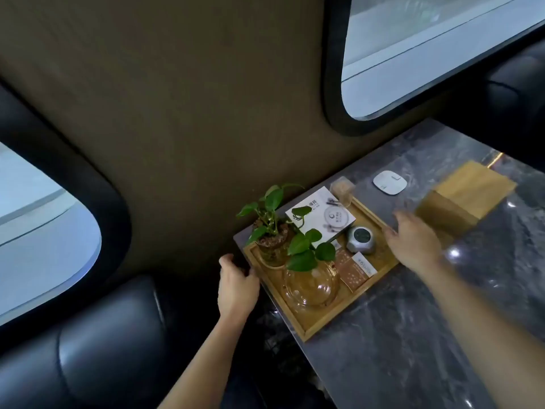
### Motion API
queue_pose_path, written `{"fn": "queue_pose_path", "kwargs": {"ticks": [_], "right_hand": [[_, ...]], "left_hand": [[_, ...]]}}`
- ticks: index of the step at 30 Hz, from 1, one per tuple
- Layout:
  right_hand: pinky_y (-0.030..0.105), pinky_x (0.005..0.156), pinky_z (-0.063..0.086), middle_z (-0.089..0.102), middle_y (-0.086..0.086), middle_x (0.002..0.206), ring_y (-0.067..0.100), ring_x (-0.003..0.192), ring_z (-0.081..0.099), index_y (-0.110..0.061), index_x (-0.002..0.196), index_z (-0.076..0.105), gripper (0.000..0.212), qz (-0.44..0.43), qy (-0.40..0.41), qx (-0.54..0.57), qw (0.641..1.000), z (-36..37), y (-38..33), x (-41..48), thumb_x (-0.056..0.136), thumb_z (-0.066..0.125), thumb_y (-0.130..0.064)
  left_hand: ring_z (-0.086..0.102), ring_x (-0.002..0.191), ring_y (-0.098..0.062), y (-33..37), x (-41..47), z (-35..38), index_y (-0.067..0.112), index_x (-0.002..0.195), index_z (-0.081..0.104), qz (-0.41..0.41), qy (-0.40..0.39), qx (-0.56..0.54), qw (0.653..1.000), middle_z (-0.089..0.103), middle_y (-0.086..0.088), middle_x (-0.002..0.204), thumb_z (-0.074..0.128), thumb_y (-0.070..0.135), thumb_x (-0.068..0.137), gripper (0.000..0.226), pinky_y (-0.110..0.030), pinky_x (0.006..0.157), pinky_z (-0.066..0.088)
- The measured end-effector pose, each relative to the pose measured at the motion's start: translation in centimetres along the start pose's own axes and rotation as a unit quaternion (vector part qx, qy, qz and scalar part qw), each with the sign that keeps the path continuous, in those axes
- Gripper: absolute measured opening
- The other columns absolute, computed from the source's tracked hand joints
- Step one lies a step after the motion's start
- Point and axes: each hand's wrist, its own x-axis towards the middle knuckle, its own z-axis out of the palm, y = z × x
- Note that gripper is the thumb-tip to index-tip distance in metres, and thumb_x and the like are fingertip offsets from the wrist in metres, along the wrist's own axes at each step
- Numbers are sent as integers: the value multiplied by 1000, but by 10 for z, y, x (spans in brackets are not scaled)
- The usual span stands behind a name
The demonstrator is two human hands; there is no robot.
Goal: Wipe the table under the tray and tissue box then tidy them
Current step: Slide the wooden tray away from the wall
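Observation:
A wooden tray [324, 325] lies on the grey marble table [413, 335] against the wall. It carries a potted green plant [272, 231], a glass teapot [311, 286], a white box [321, 215], a round grey device [360, 240] and small packets. My left hand [237, 286] curls over the tray's left rim at the table's edge. At the tray's right rim is my right hand [413, 242], blurred, with its fingers spread and nothing in it. The wooden tissue box [463, 199] stands just right of that hand.
A flat white pad [390, 182] lies on the table behind the tissue box, and a small clear jar [342, 188] stands at the tray's far corner. A black leather seat [103, 335] is at lower left. The brown wall with two windows rises behind the table.

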Motion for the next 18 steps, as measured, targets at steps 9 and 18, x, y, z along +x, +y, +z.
{"fn": "queue_pose_path", "kwargs": {"ticks": [9, 18], "right_hand": [[49, 84, 44, 57, 26, 104, 42, 99, 53, 1, 97, 54, 27, -13, -18, -32, 999, 25, 2, 25, 88, 54, -25], [41, 71, 45, 58, 19, 107, 36, 98, 54, -6, 96, 53, 33, -16, -47, -78, 996, 37, 5, 48, 93, 42, -37]], "left_hand": [[66, 84, -33, -6, 5, 24, 18, 98, 40, -28, -121, 128, 984, 65, -9, 97, 50, 35, 82, 25, -49, 76, 58], [62, 95, -44, -2, -3, 40, 8, 102, 33, -7, -87, 148, 985, 64, -22, 104, 38, 26, 93, 22, -44, 81, 49]]}}
